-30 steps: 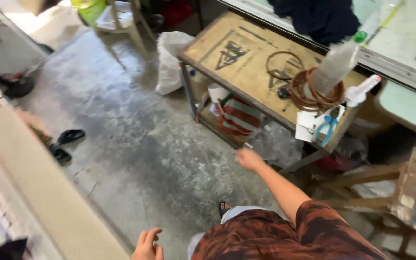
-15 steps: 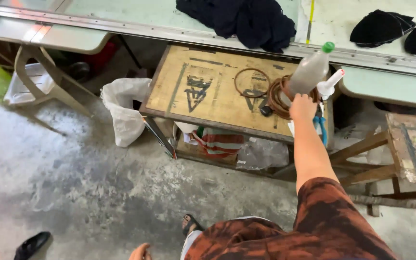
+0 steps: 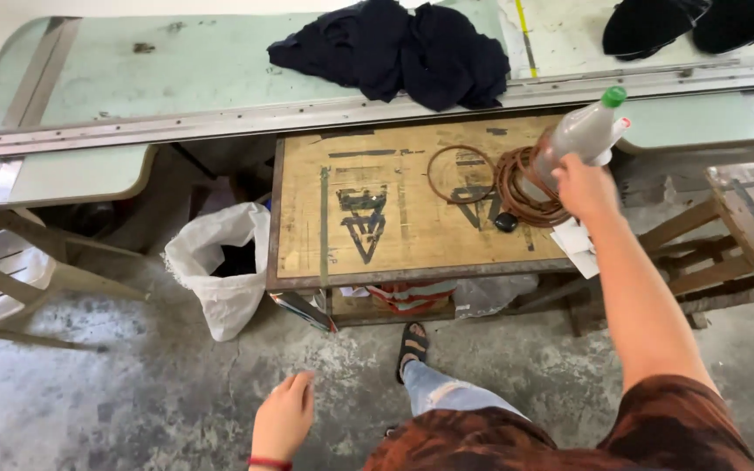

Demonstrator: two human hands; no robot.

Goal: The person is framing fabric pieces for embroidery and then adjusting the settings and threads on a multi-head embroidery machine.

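Since half a second ago my view has closed in and swung left: the long green bench (image 3: pixel 176 78) now fills the top of the frame, the wooden table (image 3: pixel 412 222) sits square in the middle, and my right arm has come further over its right end. The concrete floor (image 3: pixel 115 392) is the biggest open stretch I have, wide and bare at lower left, running up to the table's front edge. Between bench and table there is only a narrow dark gap, and the bench's metal rail (image 3: pixel 307 113) runs just behind the table's back edge. A heap of dark cloth (image 3: pixel 403 52) lies on the bench above the table. A white bag (image 3: pixel 220 262) slumps against the table's left side, taking up the room there, and a wooden stool (image 3: pixel 726 227) crowds the right side just past my arm. On the table's right part lie a coil of brown rings (image 3: pixel 525 187) and one loose ring (image 3: pixel 462 174) beside it. My right hand (image 3: pixel 585 187) is wrapped around a clear bottle (image 3: pixel 579 135) with a green cap, tilted over the coil at the table's right edge. My left hand (image 3: pixel 283 420) hangs open and empty low over the floor, well apart from the bottle.
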